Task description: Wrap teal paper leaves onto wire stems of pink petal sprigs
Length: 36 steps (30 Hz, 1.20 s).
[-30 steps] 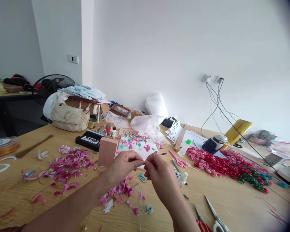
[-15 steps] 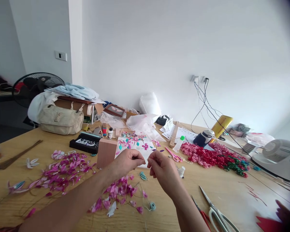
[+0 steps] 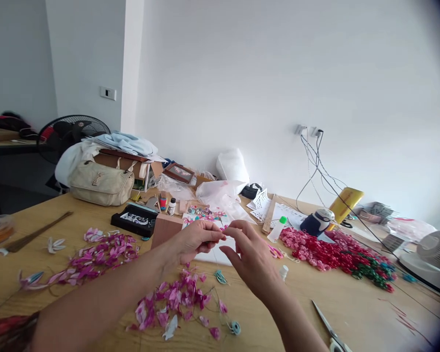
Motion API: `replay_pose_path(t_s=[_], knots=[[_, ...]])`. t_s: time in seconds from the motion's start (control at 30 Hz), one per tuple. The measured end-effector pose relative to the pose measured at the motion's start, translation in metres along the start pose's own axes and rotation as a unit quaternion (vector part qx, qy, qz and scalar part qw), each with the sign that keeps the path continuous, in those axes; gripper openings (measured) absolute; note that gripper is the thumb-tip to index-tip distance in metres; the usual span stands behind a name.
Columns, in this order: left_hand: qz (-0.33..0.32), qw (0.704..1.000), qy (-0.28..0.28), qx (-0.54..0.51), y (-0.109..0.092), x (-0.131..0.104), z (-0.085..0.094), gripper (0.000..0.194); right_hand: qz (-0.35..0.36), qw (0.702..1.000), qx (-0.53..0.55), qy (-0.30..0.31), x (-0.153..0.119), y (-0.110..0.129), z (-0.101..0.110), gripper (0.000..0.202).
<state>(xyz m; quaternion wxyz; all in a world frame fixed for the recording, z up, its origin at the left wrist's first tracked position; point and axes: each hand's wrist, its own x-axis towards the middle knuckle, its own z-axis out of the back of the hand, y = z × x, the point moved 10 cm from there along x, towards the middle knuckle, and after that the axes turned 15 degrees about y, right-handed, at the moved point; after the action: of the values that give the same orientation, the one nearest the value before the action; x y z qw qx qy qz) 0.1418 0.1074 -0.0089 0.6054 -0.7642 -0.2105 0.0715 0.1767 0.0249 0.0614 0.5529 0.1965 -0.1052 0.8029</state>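
Above the white sheet (image 3: 216, 259), my left hand (image 3: 201, 238) pinches thumb and forefinger together. Whatever lies in that pinch is too small to make out. Close against those fingertips, my right hand (image 3: 250, 259) has its forefinger bent over and its thumb apart from it. Below the hands is a heap of magenta fabric petals (image 3: 176, 298), some on thin wire stems. A small teal coil (image 3: 235, 327) and a teal leaf-like bundle (image 3: 220, 277) lie beside them. A wooden block (image 3: 165, 229) stands left of the sheet, partly behind my left forearm.
Another petal heap (image 3: 99, 256) spreads to the left, near a black tray (image 3: 135, 220). At right are a green-capped bottle (image 3: 277, 230), red and pink trimmings (image 3: 322, 247) and large scissors (image 3: 328, 322). A beige bag (image 3: 101, 185) stands at the back left.
My hands have come together from slightly apart. The right thumb and forefinger have parted from their pinch. The view has swung a little left and up.
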Motion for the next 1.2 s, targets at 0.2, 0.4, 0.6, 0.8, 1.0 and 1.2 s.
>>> replay_pose_path(t_s=[0.2,0.4,0.6,0.8,1.0,1.2], knots=[[0.012,1.000,-0.006,-0.007,-0.002,-0.016,-0.001,0.023,0.091,0.995,-0.036,-0.026,-0.011,0.011,0.004,0.021],[0.043,0.999,-0.013,-0.023,0.010,-0.026,-0.012,0.024,0.115,0.992,-0.037,-0.031,-0.020,0.011,-0.003,0.025],[0.044,0.998,-0.007,-0.042,0.016,-0.026,-0.015,0.020,0.100,0.990,-0.091,-0.028,-0.027,0.009,-0.007,0.022],[0.042,0.997,0.019,-0.058,0.025,-0.022,-0.020,0.016,0.094,0.994,-0.059,0.011,-0.030,0.006,-0.013,0.026],[0.055,0.997,0.016,-0.056,0.027,-0.022,-0.018,0.016,0.095,0.994,-0.003,0.049,-0.032,0.001,-0.019,0.024],[0.067,0.996,0.007,-0.058,0.030,-0.021,-0.017,0.021,0.110,0.993,0.020,0.033,-0.033,0.004,-0.019,0.023]])
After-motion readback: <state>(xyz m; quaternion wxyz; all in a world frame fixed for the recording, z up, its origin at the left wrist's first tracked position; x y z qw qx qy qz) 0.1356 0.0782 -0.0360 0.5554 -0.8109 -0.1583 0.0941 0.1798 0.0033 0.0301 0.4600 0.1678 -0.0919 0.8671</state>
